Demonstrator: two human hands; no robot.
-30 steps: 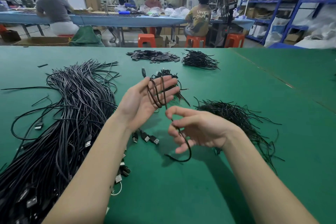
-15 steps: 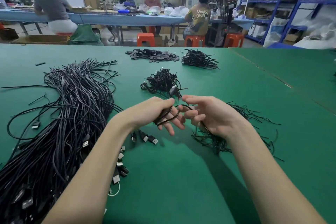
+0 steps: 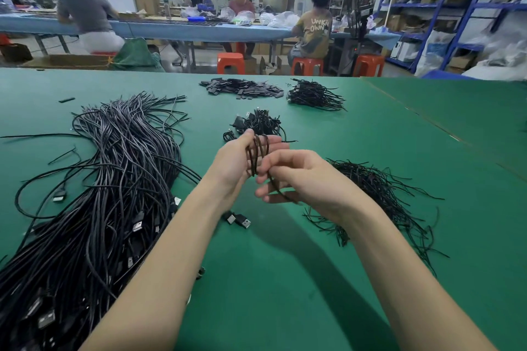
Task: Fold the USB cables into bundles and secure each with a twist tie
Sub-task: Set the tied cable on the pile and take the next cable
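Single head-worn view, facing forward and down, close over green table (image 3: 285,279), wide-angle

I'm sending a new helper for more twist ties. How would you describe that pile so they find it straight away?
On the green table, look to the worker's right, just past the right hand. There lies a loose heap of thin black wire twist ties. Its strands are far thinner and shorter than the thick black USB cables heaped on the left, and carry no plugs.

We see a factory assembly workshop: a long green surface (image 3: 285,279) heaped with cables (image 3: 108,179), workers (image 3: 312,28) on orange stools (image 3: 309,64), and blue storage shelves (image 3: 456,8).
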